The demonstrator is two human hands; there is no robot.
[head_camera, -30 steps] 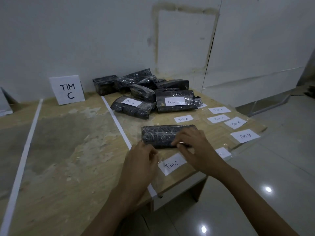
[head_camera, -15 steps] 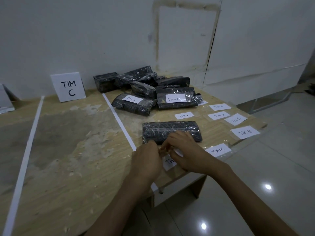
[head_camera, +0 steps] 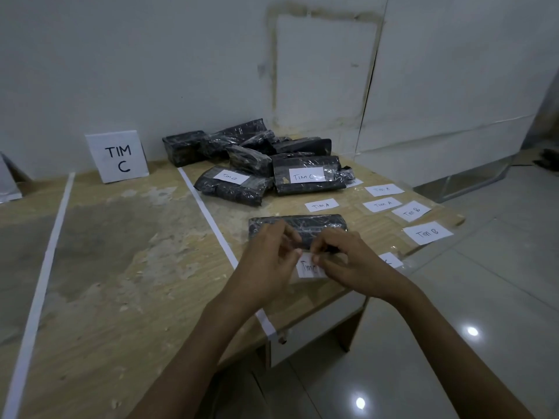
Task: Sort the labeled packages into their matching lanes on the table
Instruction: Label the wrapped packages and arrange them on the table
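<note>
Crosswise lay the package (head_camera: 317, 225) on the bench (head_camera: 136, 252), long axis left to right. Just nearer, left grip (head_camera: 266, 264) and right grip (head_camera: 351, 264) pinched the TIM C label (head_camera: 307, 269).

Your left hand (head_camera: 267, 261) and right hand (head_camera: 355, 266) meet over the white paper slip marked TIM C (head_camera: 308, 269). Each pinches its upper edge, just in front of the long black film-wrapped package (head_camera: 320, 225) lying on the pale wooden table (head_camera: 136, 282). Beyond it sits a heap of similar black wrapped packages (head_camera: 251, 152), two showing white labels. Loose white Tim A slips (head_camera: 321, 205) and Tim B slips (head_camera: 428, 232) lie to your right. A white TIM C card (head_camera: 117, 157) stands against the wall, between two white tape lines (head_camera: 209, 219).
</note>
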